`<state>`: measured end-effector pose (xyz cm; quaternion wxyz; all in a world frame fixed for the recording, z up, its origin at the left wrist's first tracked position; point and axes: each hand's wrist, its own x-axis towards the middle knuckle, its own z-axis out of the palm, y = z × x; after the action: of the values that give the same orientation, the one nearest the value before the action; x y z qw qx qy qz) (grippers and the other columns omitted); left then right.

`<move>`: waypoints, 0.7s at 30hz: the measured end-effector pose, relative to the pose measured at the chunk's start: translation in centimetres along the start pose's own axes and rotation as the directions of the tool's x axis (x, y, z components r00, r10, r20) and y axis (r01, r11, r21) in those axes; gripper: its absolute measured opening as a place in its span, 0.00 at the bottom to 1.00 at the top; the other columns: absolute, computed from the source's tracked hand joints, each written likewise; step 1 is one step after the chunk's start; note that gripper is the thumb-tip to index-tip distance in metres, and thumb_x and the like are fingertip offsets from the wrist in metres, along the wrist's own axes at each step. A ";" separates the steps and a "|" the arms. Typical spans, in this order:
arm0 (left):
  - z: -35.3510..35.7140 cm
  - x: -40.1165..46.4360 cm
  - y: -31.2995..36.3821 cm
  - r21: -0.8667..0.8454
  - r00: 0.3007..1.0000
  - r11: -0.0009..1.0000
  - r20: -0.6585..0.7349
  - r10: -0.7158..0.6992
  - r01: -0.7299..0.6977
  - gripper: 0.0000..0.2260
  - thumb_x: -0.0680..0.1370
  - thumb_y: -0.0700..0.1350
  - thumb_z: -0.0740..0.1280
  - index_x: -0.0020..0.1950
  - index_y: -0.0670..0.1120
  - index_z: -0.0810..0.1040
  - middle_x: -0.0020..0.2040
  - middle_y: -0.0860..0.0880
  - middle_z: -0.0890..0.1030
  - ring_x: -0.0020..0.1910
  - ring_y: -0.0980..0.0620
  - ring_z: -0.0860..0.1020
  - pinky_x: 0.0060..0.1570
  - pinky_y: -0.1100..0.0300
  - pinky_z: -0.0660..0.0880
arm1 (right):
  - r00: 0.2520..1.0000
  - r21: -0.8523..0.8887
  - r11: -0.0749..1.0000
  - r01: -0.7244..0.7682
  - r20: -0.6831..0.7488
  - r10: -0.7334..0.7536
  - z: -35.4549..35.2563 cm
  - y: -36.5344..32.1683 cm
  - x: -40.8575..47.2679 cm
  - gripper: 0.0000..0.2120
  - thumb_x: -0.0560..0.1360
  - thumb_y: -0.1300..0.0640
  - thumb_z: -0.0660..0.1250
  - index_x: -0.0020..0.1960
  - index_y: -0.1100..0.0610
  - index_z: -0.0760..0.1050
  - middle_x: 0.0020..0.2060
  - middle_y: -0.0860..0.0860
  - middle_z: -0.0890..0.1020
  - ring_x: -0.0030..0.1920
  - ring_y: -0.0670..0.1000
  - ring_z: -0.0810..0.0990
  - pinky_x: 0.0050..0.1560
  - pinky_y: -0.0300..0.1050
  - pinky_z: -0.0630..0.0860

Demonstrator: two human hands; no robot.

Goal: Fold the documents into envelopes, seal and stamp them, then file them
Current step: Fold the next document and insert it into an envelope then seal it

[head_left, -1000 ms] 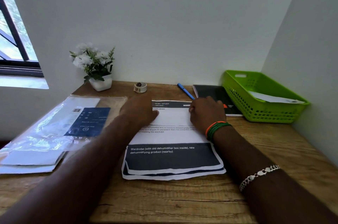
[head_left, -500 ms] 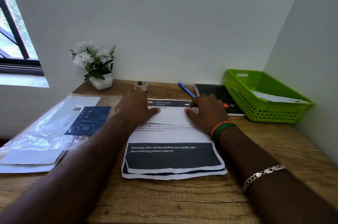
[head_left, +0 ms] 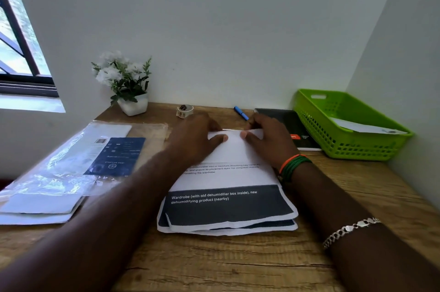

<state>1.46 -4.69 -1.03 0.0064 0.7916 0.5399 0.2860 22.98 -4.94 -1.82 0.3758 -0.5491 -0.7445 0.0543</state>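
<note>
A stack of printed documents (head_left: pixel 226 208) lies in the middle of the wooden desk (head_left: pixel 238 263). The far part of the top sheet (head_left: pixel 234 151) is folded toward me, blank back side up. My left hand (head_left: pixel 194 140) and my right hand (head_left: pixel 270 140) hold that flap at its far fold, thumbs on top and fingers curled behind it. A clear plastic pack of envelopes (head_left: pixel 78 160) lies to the left over loose white envelopes (head_left: pixel 35 210). A small roll of stamps or tape (head_left: pixel 184 110) stands at the back.
A green plastic basket (head_left: pixel 316 125) at the right holds a white envelope (head_left: pixel 366 127). A black notebook (head_left: pixel 291 125) lies beside it, with a blue pen (head_left: pixel 240 113) to its left. A white pot of flowers (head_left: pixel 133 105) stands at the back left, near the window.
The far edge of the top sheet has been lifted and folded toward me, now covering the dark header. Both hands shifted slightly away from me along the fold.
</note>
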 end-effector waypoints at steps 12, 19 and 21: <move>-1.2 0.7 -1.2 -0.119 0.997 0.993 -0.076 -0.011 0.002 0.06 0.79 0.52 0.71 0.49 0.53 0.87 0.46 0.57 0.85 0.45 0.57 0.79 0.43 0.59 0.70 | 0.993 0.201 0.978 0.060 -0.116 -0.037 -0.1 -0.4 0.0 0.03 0.74 0.59 0.73 0.44 0.55 0.79 0.41 0.42 0.83 0.48 0.39 0.80 0.52 0.31 0.71; -1.8 1.1 -5.7 -0.076 0.985 0.984 -0.035 -0.166 0.163 0.06 0.77 0.55 0.72 0.49 0.56 0.87 0.45 0.54 0.86 0.44 0.53 0.81 0.47 0.48 0.80 | 0.992 0.241 0.970 -0.017 -0.115 0.045 -1.0 1.4 0.5 0.03 0.74 0.60 0.73 0.43 0.54 0.80 0.42 0.43 0.84 0.47 0.37 0.79 0.49 0.29 0.69; -1.6 1.1 -5.9 -0.198 0.988 0.970 -0.033 -0.151 0.142 0.02 0.76 0.53 0.74 0.46 0.56 0.86 0.42 0.58 0.84 0.43 0.57 0.81 0.47 0.51 0.79 | 0.993 0.252 0.968 -0.016 -0.112 0.045 -1.0 1.6 0.5 0.02 0.74 0.60 0.73 0.43 0.55 0.80 0.41 0.44 0.83 0.46 0.37 0.79 0.49 0.31 0.70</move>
<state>-3.97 -1.74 -1.07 0.0923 0.7382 0.5661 0.3551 24.75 -4.22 -1.67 0.4841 -0.5110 -0.6999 0.1213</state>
